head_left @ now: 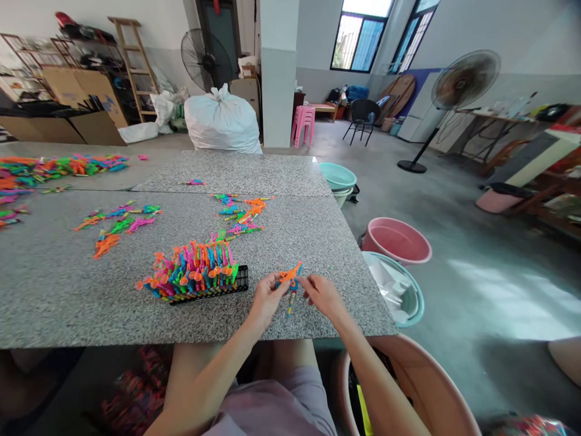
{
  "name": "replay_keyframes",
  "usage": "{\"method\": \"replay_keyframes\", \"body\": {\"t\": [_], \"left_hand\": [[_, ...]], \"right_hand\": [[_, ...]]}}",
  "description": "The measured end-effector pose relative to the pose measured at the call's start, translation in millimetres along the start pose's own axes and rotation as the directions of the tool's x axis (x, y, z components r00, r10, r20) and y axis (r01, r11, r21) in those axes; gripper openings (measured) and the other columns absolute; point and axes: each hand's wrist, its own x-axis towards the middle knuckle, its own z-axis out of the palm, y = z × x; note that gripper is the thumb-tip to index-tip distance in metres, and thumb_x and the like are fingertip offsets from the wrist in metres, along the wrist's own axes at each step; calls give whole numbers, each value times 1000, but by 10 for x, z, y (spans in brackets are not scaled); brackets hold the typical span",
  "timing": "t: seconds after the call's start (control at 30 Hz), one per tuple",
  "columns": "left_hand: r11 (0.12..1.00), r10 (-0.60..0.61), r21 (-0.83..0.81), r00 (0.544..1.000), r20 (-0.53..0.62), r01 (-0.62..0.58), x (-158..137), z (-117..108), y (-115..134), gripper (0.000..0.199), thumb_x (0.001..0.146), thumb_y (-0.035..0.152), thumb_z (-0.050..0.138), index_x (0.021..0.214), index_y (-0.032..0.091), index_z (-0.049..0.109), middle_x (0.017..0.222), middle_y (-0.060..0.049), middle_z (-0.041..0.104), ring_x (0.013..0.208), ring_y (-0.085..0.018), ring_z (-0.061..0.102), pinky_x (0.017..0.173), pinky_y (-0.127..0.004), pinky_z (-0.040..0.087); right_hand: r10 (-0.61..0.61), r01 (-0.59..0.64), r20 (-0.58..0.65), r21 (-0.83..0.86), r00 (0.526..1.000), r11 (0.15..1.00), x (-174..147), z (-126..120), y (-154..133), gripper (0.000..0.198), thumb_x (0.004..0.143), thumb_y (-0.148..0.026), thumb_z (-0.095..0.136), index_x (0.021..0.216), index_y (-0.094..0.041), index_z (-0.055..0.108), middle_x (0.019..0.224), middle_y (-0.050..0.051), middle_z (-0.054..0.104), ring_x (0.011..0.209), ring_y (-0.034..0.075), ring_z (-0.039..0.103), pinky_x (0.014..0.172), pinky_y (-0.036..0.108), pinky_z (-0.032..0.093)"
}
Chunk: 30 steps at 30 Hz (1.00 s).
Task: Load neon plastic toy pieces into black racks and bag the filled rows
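As my left grip [269, 293] pinches the orange-and-blue toy [295, 284], I see it jutting just right of that grip, narrow stem [290, 304] pointing toward the near edge of the bench [318, 236], my right grip [325, 293] close on its other side, clamped or not I cannot tell.

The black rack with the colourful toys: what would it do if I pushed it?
The black rack would probably slide rather than tip, being long and low on the flat table. The colourful toys might wobble, since they stick up well above it. They're probably light, as they look like thin plastic.
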Motion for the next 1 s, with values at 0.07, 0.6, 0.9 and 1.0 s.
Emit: {"method": "replay_keyframes", "body": {"t": [0.07,0.6,0.9,1.0], "left_hand": [[1000,20,-1,1000,-21,-20,-12,-28,46,47,63,48,88,93,16,73,94,-6,77,87,-19,70,83,-30,55],[994,26,109,999,-48,-20,-165,-177,197,44,70,56,82,85,16,77,82,-6,77,85,-21,69,85,-32,52],[981,-40,190,998,40,32,-177,-119,299,44,57,50,91,77,15,74,76,-4,75,71,-18,66,71,-29,50],[977,-90,202,993,82,72,-185,-148,365,44,54,48,93,76,14,75,76,-6,75,71,-18,66,72,-30,51]], "right_hand": [[-60,52,35,199,998,979,18,108,56,23,82,-40,70,84,-17,64,70,1,69,53,12,60,52,22,45],[-118,120,-27,184,993,976,-158,297,-104,9,80,-25,66,76,-19,61,64,-1,62,55,13,58,54,23,42],[-221,215,21,165,975,963,-221,151,-29,21,79,-24,68,62,-18,57,54,-6,51,52,9,42,51,22,28],[-243,232,42,179,969,956,-251,136,-6,22,82,-26,63,62,-19,56,54,-6,47,51,9,38,50,23,24]]}}
